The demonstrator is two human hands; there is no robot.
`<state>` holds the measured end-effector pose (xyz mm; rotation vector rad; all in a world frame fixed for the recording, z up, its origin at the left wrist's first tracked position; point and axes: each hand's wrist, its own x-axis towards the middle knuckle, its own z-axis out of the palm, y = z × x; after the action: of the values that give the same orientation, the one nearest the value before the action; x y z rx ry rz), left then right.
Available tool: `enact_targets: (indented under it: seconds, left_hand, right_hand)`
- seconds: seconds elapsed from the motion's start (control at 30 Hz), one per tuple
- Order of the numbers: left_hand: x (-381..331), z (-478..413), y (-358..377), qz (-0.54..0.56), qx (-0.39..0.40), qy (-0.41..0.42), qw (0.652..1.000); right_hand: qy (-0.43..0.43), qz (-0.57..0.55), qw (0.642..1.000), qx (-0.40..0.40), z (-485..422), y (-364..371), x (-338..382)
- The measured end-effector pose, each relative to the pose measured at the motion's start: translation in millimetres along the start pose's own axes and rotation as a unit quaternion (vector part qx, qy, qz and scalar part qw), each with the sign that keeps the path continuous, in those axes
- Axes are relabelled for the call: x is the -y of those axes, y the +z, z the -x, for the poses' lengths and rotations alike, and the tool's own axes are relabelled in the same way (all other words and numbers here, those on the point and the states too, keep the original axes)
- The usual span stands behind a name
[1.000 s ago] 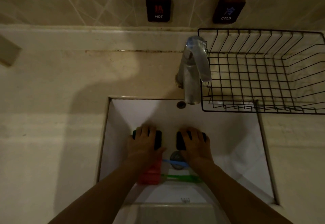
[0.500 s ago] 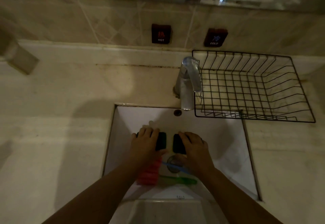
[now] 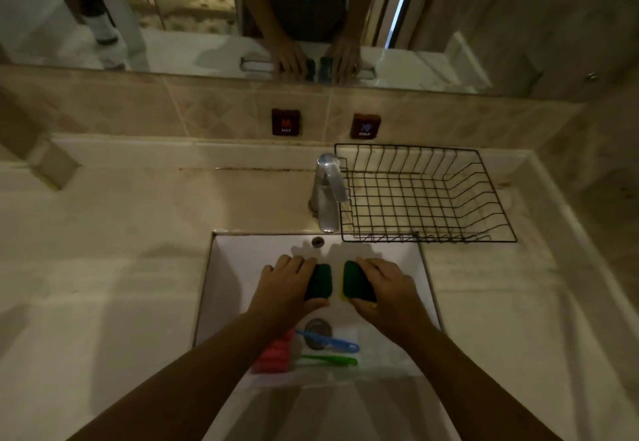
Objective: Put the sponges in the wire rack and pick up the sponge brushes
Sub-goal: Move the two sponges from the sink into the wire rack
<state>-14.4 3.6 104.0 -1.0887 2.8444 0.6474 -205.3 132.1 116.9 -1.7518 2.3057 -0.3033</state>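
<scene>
Over the white sink basin (image 3: 235, 267), my left hand (image 3: 285, 285) grips a dark green sponge (image 3: 320, 281). My right hand (image 3: 387, 288) grips a second green sponge (image 3: 352, 283) with a yellow underside. The two sponges are held side by side, tilted, a small gap between them. Below my hands, near the drain (image 3: 316, 328), lie a blue-handled sponge brush (image 3: 332, 340) and a green-handled one (image 3: 328, 359), with pink-red sponge heads (image 3: 275, 357) partly hidden under my left forearm. The black wire rack (image 3: 425, 195) stands empty on the counter, right of the tap.
A chrome tap (image 3: 326, 191) rises behind the basin, right beside the rack's left edge. Hot and cold labels (image 3: 285, 122) sit on the tiled wall under a mirror. Beige counter (image 3: 121, 250) spreads to both sides of the sink.
Both hands have closed around the sponges and lifted them off the basin floor, tilting them on edge. The camera has pulled back and up, and the mirror shows.
</scene>
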Motion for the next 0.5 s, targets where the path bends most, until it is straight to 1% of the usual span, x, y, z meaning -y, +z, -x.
enact_targets:
  seconds: [0.07, 0.2, 0.5]
  left_hand:
    - [-13, -5, -7, -0.002, -0.022, 0.012, 1.000]
    - [-40, -19, -18, -0.007, -0.064, 0.024, 0.998]
    - [-108, -68, -39, 0.008, -0.108, 0.007, 0.994]
  right_hand:
    - [-0.009, 0.004, 1.000, -0.013, -1, -12, -8]
    - [0.006, 0.003, 1.000, -0.029, -14, -35, -30]
    - [-0.036, -0.011, 0.999, -0.029, -47, -81, -109]
